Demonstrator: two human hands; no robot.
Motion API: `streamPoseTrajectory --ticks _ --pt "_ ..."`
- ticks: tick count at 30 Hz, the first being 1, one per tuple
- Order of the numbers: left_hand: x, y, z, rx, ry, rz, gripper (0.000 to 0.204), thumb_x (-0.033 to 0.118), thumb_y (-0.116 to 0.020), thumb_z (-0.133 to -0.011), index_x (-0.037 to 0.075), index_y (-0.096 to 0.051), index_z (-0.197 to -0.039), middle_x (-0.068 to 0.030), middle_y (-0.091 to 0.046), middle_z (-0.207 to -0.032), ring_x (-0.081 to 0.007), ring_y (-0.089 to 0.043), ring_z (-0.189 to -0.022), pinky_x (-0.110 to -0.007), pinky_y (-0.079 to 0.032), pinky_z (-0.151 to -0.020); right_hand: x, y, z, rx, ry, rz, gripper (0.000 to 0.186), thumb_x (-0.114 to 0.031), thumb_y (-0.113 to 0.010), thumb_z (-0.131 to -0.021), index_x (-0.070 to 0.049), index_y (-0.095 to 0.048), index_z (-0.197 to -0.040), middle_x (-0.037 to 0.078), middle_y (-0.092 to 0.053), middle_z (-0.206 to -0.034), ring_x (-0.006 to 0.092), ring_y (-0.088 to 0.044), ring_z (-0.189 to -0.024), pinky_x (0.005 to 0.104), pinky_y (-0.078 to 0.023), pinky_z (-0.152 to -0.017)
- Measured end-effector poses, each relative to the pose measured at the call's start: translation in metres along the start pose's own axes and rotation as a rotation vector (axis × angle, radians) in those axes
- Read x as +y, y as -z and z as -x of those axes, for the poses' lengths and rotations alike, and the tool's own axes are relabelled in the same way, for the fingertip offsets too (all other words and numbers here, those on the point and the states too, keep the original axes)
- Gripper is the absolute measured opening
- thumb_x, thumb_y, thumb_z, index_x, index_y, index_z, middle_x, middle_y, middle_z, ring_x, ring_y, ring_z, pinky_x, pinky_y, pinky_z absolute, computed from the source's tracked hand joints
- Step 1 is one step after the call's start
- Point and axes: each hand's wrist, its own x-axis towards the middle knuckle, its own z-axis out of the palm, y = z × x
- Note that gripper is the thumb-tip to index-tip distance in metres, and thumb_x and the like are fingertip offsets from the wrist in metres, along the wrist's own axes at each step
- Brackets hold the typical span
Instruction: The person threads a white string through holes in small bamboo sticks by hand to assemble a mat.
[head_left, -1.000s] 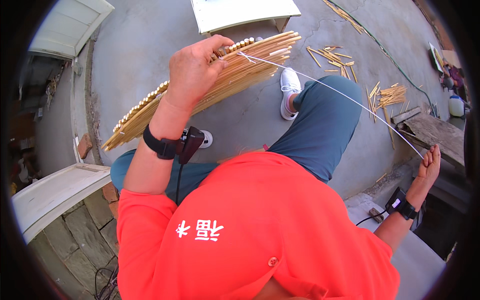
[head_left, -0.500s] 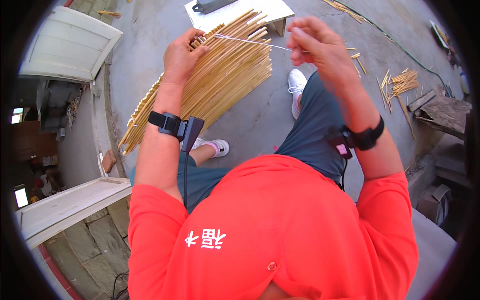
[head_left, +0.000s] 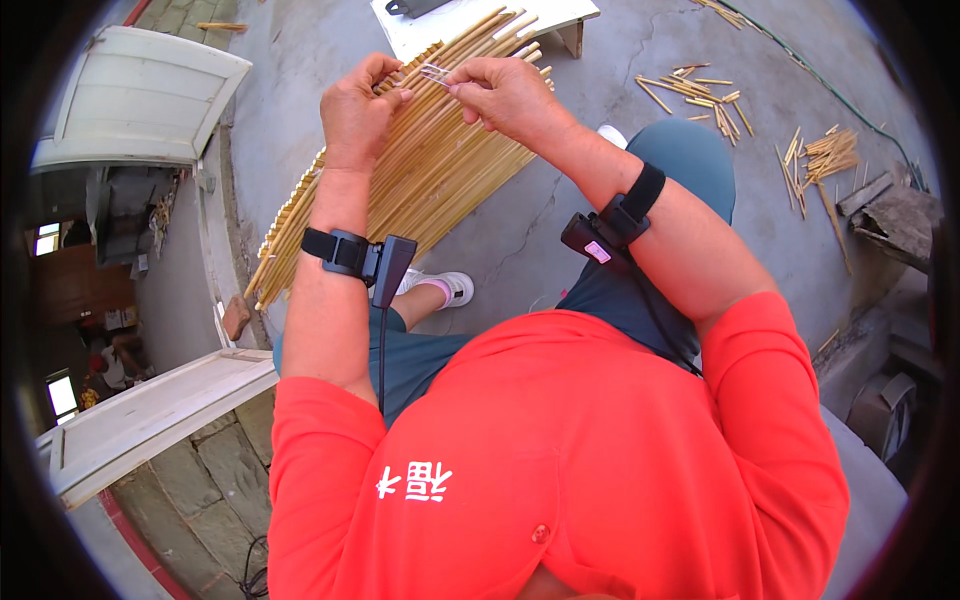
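A curved mat of straw-coloured stalks [head_left: 420, 185], laid side by side and bound along its left edge, stretches in front of me. My left hand [head_left: 362, 112] is closed on the upper end of that bound edge, thumb and fingers pinching the stalk ends. White string [head_left: 434, 73] lies across the top stalks, between my two hands. My right hand [head_left: 508, 95] pinches the string close to the stalks, a short way right of my left hand; its fingertips are pressed together. Part of the mat is hidden behind my left forearm and right hand.
A white board [head_left: 480, 25] with a dark grey object [head_left: 415, 8] stands beyond the mat. Loose short stalks [head_left: 700, 92] and another pile [head_left: 830, 155] lie on the concrete at right, near a green hose [head_left: 835, 115]. White doors [head_left: 145, 95] stand at left.
My right hand has come left and down from its raised place, bringing the string in to the stalks. My left hand keeps its grip on the mat's edge.
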Motion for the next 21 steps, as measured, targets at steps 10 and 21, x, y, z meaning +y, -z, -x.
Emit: streamPoseTrajectory --ticks 10,21 --pt "-0.0008 0.0011 0.0014 -0.015 -0.032 0.014 0.022 -0.003 -0.068 -0.07 0.001 -0.064 -0.092 -0.0024 -0.067 -0.082 -0.0085 -0.06 -0.076 -0.023 -0.048 -0.07 -0.0029 -0.0071 -0.0022 0.048 0.106 0.147 0.019 -0.017 -0.057 -0.081 -0.003 -0.068 -0.087 0.003 -0.06 -0.056 0.0086 -0.058 -0.054 0.0259 -0.047 -0.054" --pt "0.0021 0.0017 0.0036 -0.002 -0.036 -0.022 0.022 -0.003 -0.07 -0.07 0.002 -0.065 -0.092 -0.0013 -0.065 -0.08 -0.0087 -0.058 -0.073 -0.023 -0.048 -0.07 -0.0052 -0.007 -0.0021 0.045 0.107 0.177 0.019 -0.016 -0.056 -0.08 -0.003 -0.069 -0.086 0.003 -0.06 -0.056 0.0098 -0.059 -0.054 0.0262 -0.048 -0.055"
